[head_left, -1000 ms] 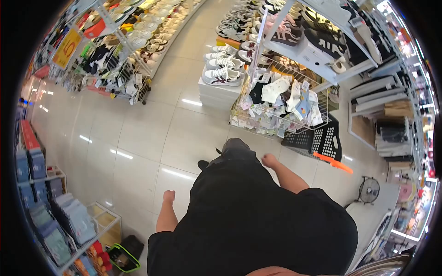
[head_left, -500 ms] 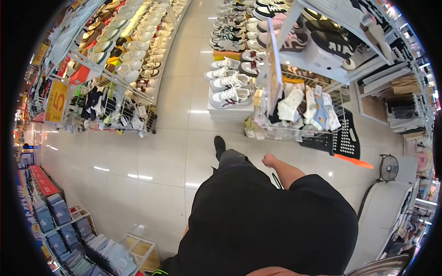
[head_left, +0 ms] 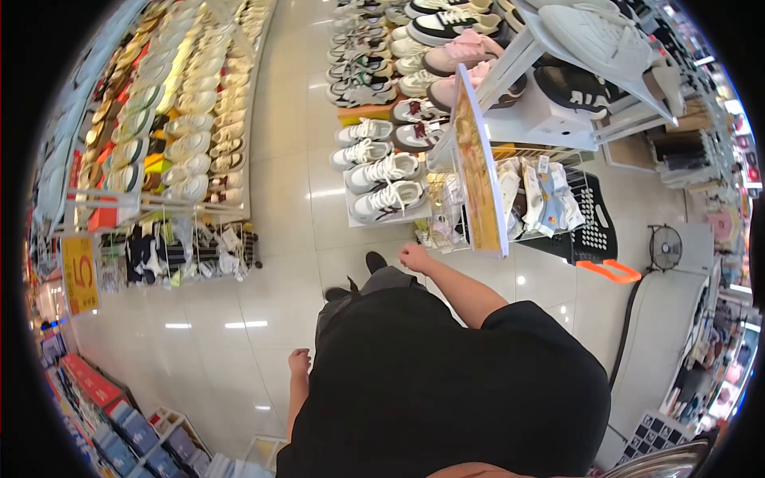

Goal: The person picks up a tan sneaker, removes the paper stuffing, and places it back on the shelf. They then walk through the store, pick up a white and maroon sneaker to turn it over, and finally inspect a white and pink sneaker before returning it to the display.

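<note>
Hanging near white sneakers (head_left: 387,202) — right hand (head_left: 413,258), fingers curled in (palm hidden); left hand (head_left: 300,362), fingers too small to tell.

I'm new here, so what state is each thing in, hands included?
Left hand: loosely curled, nothing visible in it
Right hand: curled, nothing visible in it
White sneakers: laced, lined up
Socks: bunched together
Black shopping basket: on the floor, orange handle sticking out
Fan: upright; running or not, can't tell
Yellow price sign: upright
</note>
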Demonstrator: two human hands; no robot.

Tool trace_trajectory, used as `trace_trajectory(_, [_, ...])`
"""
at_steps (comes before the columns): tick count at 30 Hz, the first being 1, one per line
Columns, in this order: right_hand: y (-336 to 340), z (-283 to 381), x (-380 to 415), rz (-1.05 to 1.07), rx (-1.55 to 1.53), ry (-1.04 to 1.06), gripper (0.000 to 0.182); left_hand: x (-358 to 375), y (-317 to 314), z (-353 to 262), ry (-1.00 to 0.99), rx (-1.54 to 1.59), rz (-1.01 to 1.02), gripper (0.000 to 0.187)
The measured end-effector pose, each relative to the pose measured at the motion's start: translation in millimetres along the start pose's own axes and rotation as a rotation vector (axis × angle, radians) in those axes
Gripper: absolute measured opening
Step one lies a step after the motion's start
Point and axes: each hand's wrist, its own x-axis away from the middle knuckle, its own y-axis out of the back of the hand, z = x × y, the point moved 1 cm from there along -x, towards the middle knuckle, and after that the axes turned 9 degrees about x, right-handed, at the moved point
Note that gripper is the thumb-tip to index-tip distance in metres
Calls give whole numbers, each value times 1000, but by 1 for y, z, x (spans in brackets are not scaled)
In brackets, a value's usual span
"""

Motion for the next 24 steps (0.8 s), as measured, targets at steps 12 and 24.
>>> trace_trajectory(12, [-4,-108,81,236,263,-456,16,-156,-1,-136,-179,16,284,21])
trace_trajectory(24, [-54,140,-1,-293,83,-391,28,-295,111,-241,-260,-513,423,26])
